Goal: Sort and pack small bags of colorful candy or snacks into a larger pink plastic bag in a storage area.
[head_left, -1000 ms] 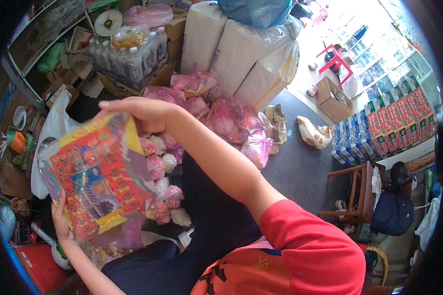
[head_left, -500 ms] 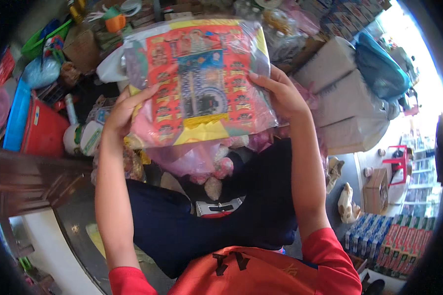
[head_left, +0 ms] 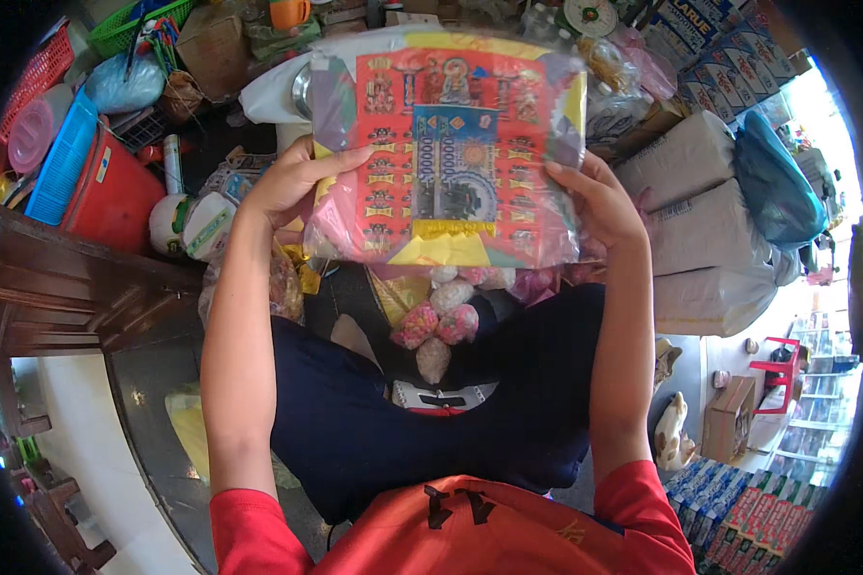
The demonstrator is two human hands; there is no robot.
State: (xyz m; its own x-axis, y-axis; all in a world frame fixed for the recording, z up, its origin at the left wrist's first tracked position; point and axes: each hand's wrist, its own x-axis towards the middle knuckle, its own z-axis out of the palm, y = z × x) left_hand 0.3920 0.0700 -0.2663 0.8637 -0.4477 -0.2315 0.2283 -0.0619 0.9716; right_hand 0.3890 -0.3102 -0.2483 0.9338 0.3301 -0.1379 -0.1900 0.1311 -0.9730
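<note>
Left hand (head_left: 292, 182) pinches shiny packet (head_left: 451, 158) | right hand (head_left: 599, 196) pinches its other side | packet held up, not put down | I see small bags (head_left: 417, 326) below

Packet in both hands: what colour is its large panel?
Mostly red; the packet shows best in the head view.

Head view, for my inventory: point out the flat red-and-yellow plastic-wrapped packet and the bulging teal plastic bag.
Flat red-and-yellow plastic-wrapped packet (head_left: 451, 149): head view, middle of printed face.
Bulging teal plastic bag (head_left: 780, 180): head view, broad side.
</note>
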